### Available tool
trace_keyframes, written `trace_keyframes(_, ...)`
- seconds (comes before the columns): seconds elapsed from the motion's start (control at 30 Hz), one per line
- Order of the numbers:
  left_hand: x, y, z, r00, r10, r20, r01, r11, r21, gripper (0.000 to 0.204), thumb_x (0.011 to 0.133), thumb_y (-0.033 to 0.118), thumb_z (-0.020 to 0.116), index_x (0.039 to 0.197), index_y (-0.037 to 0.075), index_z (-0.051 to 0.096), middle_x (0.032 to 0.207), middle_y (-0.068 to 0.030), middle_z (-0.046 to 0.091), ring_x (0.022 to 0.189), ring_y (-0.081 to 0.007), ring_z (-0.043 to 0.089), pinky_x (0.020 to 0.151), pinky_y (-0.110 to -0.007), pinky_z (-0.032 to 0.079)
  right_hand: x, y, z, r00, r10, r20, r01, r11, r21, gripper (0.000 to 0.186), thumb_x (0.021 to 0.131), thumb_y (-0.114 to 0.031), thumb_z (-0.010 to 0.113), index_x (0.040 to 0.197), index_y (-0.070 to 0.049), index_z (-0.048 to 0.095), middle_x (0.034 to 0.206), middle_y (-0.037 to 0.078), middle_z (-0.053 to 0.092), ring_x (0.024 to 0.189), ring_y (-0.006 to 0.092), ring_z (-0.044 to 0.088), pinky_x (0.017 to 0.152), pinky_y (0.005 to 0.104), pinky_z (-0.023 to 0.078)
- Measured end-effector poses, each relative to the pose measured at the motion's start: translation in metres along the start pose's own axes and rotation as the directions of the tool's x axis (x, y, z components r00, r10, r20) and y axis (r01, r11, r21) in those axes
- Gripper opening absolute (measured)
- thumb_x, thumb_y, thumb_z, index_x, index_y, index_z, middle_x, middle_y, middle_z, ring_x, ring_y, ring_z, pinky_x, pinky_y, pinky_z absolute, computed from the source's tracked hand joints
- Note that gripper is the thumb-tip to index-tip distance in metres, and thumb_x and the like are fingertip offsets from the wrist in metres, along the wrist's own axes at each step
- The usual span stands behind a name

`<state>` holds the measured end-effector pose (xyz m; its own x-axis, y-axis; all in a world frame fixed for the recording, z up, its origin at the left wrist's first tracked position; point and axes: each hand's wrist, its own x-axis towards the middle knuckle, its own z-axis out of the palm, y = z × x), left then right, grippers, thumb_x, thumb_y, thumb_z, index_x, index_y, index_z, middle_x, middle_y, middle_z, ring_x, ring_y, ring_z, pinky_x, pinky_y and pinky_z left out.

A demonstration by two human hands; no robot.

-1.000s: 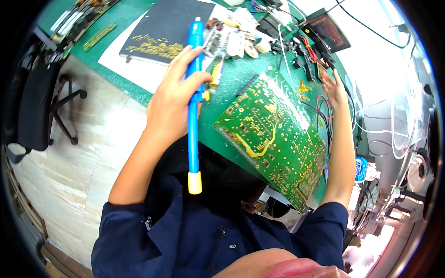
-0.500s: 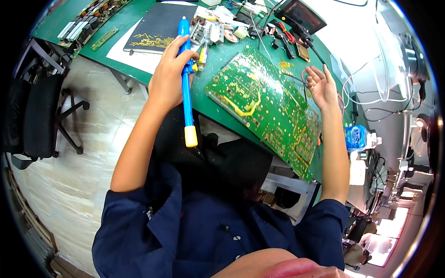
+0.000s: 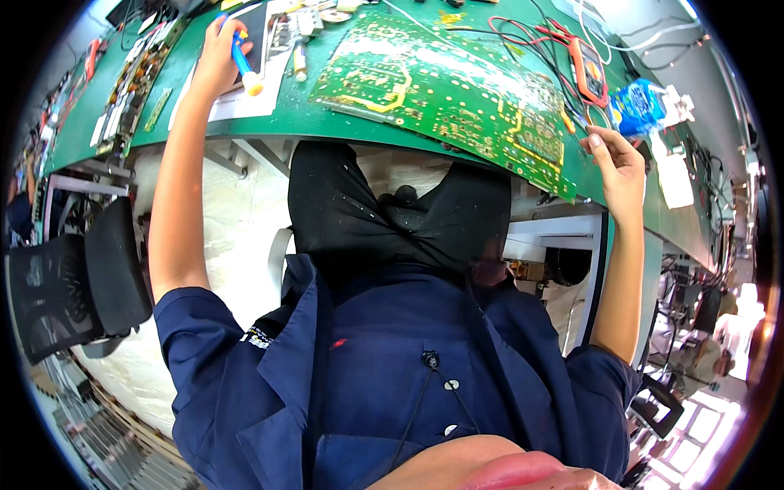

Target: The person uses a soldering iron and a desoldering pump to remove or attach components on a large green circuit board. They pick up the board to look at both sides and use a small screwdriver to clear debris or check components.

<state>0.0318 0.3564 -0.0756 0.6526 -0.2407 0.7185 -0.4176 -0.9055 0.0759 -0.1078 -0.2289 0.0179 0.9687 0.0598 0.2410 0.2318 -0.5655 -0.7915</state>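
My left hand is closed around a blue solder sucker with a yellow end, over the dark notebook and white paper at the table's left part. A large green circuit board lies solder side up on the green table, its near corner reaching the front edge. Right of the board, my right hand has thumb and forefinger pinched together, by a slim tool with an orange part. What sits between the fingertips is too small to make out.
A red multimeter with red and black leads lies behind my right hand. Beside it are a blue bottle and a white one. Populated circuit boards occupy the left end. A yellow-labelled tube lies near the board; a black chair stands left.
My left hand has moved left with the solder sucker, away from the board. My right hand has come down to the board's right side, its fingers going from spread to pinched. The view has shifted.
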Motion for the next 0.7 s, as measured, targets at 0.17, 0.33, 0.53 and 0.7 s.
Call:
trace_keyframes(0.17,0.012,-0.004,-0.024,0.874,-0.157,0.461,0.354,0.854,-0.381,0.054,0.076,-0.012,0.052,0.123,0.011,0.044,0.121,-0.0117,0.045,0.107,-0.0242,0.05,0.096,-0.033,0.04,-0.012,0.008,-0.018,0.999,0.012,-0.034,-0.014,0.999,-0.038,0.028,0.089,-0.019,0.063,0.104,0.005,0.064,0.088,0.009,0.067,0.085,0.0126,0.062,0.077,0.0248,0.046)
trace_keyframes(0.33,-0.001,0.029,-0.048,0.933,-0.172,0.317,0.261,0.928,-0.267,0.062,0.068,-0.019,0.04,0.123,0.009,0.045,0.12,-0.0163,0.049,0.116,-0.0293,0.049,0.102,-0.035,0.036,0.023,0.017,-0.004,0.993,-0.082,-0.085,0.077,0.996,-0.054,0.026,0.086,-0.02,0.066,0.102,0.0,0.066,0.088,0.007,0.067,0.082,0.0117,0.061,0.074,0.0256,0.047)
trace_keyframes(0.53,0.002,0.192,-0.042,0.981,-0.175,0.089,0.19,0.959,-0.21,0.04,0.085,0.018,0.064,0.122,0.007,0.052,0.134,-0.0212,0.044,0.123,-0.0385,0.043,0.103,-0.043,0.034,0.146,0.008,0.032,0.93,-0.325,-0.169,0.229,0.875,-0.426,0.05,0.084,-0.036,0.065,0.12,-0.003,0.057,0.108,0.018,0.065,0.098,0.0265,0.064,0.086,0.0349,0.048)
trace_keyframes(0.7,-0.006,0.219,-0.01,0.942,-0.334,-0.011,0.308,0.88,-0.362,0.044,0.085,0.025,0.063,0.122,0.004,0.052,0.133,-0.0261,0.044,0.12,-0.0438,0.045,0.101,-0.045,0.036,0.257,0.026,0.07,0.973,-0.192,-0.127,0.089,0.822,-0.563,0.067,0.08,-0.048,0.064,0.129,-0.006,0.048,0.109,0.021,0.064,0.098,0.0344,0.063,0.086,0.0414,0.048)
